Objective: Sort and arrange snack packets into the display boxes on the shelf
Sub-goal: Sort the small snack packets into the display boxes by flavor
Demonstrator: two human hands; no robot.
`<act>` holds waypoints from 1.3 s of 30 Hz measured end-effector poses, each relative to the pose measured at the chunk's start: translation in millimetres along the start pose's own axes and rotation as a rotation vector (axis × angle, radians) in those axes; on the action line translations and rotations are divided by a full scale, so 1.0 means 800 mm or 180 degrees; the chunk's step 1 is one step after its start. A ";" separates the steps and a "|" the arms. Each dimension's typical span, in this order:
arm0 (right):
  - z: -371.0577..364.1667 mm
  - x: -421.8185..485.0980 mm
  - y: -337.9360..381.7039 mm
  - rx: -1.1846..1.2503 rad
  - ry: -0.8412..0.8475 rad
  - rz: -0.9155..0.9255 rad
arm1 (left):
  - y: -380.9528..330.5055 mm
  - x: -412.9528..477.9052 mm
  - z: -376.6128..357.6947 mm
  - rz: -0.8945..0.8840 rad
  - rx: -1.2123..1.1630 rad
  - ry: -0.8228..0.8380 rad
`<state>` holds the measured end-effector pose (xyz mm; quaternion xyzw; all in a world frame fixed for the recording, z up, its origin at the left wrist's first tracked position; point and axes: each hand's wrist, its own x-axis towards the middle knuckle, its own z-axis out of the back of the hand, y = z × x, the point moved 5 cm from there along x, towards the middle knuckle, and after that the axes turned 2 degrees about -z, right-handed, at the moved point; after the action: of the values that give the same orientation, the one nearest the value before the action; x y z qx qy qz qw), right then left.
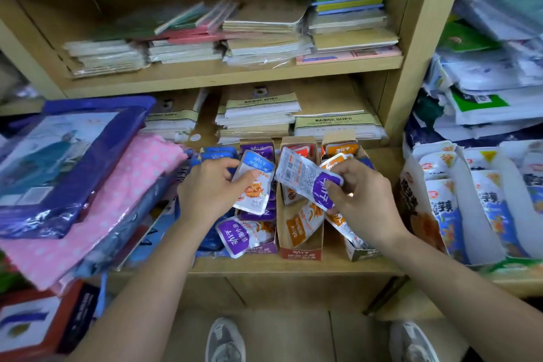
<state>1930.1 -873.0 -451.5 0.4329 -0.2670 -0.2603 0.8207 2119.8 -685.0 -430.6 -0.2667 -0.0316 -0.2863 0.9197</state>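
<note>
Right now a blue-topped snack packet (255, 185) is pinched at its left edge by the left hand (210, 189), thumb on its face and fingers (227, 166) curled behind it, and it hangs tilted just above the purple display box (261, 247). Just beside it, almost touching, a purple-ended packet (304, 178) shows its printed white back. The right hand (363, 200) grasps that purple end with its fingers (338, 169) bent round it, so the packet slants up and to the left over the middle display box (299, 253). More purple packets fill the purple box, and one loose purple packet (244, 233) lies across its near end. An orange-labelled packet (302, 225) lies in the middle box. A third display box (360, 251) sits partly under the right wrist, with orange packets at its far end. Blue packets (219, 154) stand behind the left hand. All the boxes sit side by side on the wooden shelf (293, 267). To the right is a large white carton (465, 173) of blue and white packets. On the left a pink dotted package (117, 185) lies under a blue wrapped pack (73, 156). Stacks of notebooks (258, 114) rest behind the boxes, and two grey shoes (224, 341) show below
</note>
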 end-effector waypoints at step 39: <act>-0.028 0.041 0.050 0.0120 -0.0473 0.0463 | 0.081 0.017 0.045 -0.0350 -0.0953 -0.0363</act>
<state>1976.4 -862.0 -421.8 0.4073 -0.3628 -0.2264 0.8070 2169.9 -628.6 -427.7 -0.4144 -0.0552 -0.3221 0.8494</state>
